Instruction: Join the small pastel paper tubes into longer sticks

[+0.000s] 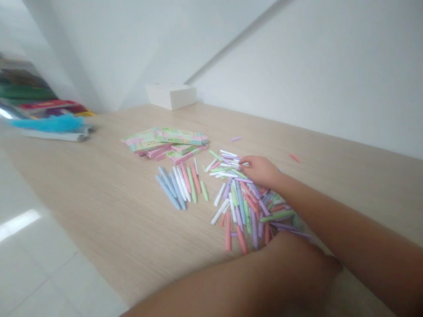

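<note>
Pastel plastic pens (241, 207) lie in a loose heap on the pale wood desk (99, 176), seen from the head camera, in lilac, pink, green, white and blue. The right hand (261, 171) sits at the heap's far edge, its fingers (244, 162) drawn together over a few white and lilac pens; the view cannot settle whether they grip any. The left hand (297, 268) lies curved along the heap's near edge, its fingers turned away and hidden, so its state cannot be told either. Left of the heap, a neat group of pens (180, 187) lies roughly side by side, with a stack of green-and-pink cardboard packets (165, 143) just beyond. A stray lilac pen (236, 138) and a stray pink pen (295, 157) lie apart toward the wall, and a white box (171, 96) stands at the back. Round barrels roll easily: a careless sweep of a forearm could push pens into the neat group, or over the desk's edge onto the tiled floor (33, 264).
</note>
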`<action>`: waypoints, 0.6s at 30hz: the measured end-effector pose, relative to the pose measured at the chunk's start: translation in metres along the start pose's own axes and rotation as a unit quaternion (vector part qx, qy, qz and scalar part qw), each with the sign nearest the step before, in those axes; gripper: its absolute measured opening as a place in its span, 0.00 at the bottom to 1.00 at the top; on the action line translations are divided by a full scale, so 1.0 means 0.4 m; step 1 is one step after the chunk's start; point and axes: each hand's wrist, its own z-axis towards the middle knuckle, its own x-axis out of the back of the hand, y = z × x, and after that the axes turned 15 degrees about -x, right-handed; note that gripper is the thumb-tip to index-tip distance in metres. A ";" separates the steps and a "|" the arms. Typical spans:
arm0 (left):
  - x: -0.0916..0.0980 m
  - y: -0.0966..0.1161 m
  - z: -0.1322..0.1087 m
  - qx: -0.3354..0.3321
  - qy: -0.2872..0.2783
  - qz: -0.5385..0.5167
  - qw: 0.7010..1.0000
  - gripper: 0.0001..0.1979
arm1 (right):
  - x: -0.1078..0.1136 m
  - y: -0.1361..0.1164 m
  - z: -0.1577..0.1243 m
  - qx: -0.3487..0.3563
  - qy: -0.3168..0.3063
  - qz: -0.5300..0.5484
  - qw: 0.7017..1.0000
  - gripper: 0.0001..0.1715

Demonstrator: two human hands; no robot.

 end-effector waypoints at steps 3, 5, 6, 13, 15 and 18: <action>-0.020 -0.008 0.002 -0.040 0.004 -0.022 0.999 0.19 | -0.005 -0.013 0.042 0.034 -0.029 -0.053 0.998 0.17; -0.027 -0.012 0.002 -0.055 0.018 -0.018 0.998 0.22 | -0.007 -0.025 0.055 0.043 -0.038 -0.084 0.995 0.19; -0.028 -0.012 0.003 -0.061 0.026 -0.014 0.998 0.24 | -0.007 -0.031 0.058 0.045 -0.039 -0.097 0.993 0.19; -0.001 -0.010 0.009 -0.052 -0.050 -0.035 0.997 0.30 | -0.006 -0.058 0.071 0.051 -0.050 -0.155 0.985 0.19; -0.001 -0.011 0.009 -0.052 -0.043 -0.041 0.997 0.30 | -0.004 -0.057 0.069 0.044 -0.040 -0.157 0.986 0.19; -0.007 -0.014 0.005 -0.050 0.030 -0.033 0.998 0.29 | 0.001 -0.046 0.055 0.031 -0.018 -0.147 0.989 0.20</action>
